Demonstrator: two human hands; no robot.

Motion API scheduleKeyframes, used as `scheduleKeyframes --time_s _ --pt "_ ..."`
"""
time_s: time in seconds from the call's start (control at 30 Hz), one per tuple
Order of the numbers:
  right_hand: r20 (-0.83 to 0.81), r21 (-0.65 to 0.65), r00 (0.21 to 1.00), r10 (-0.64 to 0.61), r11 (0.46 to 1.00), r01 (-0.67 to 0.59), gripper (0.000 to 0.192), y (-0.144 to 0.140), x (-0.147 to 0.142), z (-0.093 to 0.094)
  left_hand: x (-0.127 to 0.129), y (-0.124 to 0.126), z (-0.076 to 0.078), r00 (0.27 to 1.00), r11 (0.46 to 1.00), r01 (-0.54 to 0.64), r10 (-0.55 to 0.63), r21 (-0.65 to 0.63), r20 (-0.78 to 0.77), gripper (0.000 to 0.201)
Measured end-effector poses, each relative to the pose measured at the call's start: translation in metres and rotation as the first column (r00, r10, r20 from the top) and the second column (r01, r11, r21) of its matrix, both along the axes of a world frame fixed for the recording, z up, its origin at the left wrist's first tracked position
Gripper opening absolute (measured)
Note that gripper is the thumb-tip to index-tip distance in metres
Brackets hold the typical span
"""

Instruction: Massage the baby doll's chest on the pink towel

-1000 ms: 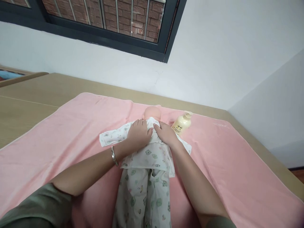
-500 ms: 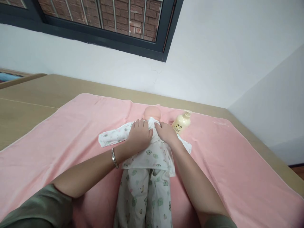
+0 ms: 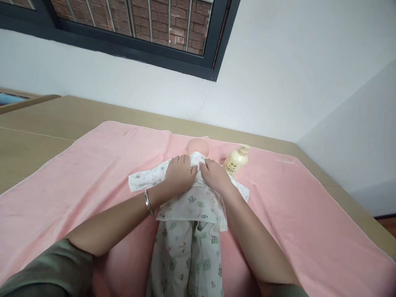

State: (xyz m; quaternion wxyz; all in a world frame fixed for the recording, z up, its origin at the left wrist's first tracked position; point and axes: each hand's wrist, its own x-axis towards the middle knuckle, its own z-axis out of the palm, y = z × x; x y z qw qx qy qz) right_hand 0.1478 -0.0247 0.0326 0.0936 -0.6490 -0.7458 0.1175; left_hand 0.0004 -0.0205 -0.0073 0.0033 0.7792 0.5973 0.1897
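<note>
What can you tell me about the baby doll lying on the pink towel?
The baby doll lies on its back on the pink towel, head toward the wall. Only its smooth, hairless, peach-coloured head shows; it looks like plastic. The rest is covered by a white top and trousers printed with little green bears. One sleeve sticks out flat to the side. The left hand and right hand both press on the cloth at its chest, near the collar. A cream bottle lies close beside its head.
</note>
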Motion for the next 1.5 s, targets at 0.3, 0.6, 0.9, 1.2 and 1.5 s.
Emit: scheduleKeyframes --time_s 0.3,0.6,0.9,1.2,1.5 --pt "0.103 0.042 0.994 -0.044 0.998 0.040 0.049 0.007 -0.002 -0.008 0.001 0.002 0.004 0.998 0.998 -0.002 0.006 -0.057 0.065 0.040" --pt "0.144 0.119 0.990 0.007 0.993 -0.025 0.038 -0.010 -0.014 -0.003 -0.005 0.012 0.007 0.994 0.994 0.018 -0.006 -0.107 0.111 0.032" --pt "0.032 0.105 0.999 0.010 0.994 -0.013 0.040 0.008 0.001 -0.014 -0.004 0.011 0.005 0.996 0.998 0.021 -0.015 -0.067 0.084 0.028" --pt "0.025 0.109 1.000 -0.018 0.994 0.015 0.040 0.008 -0.001 -0.015 -0.004 0.011 0.004 0.996 0.998 0.023 -0.018 -0.054 0.087 0.031" --pt "-0.068 0.066 0.997 -0.026 0.997 0.031 0.039 0.016 0.008 -0.019 0.000 0.000 -0.003 0.999 0.999 0.036 -0.036 0.037 -0.024 0.042"
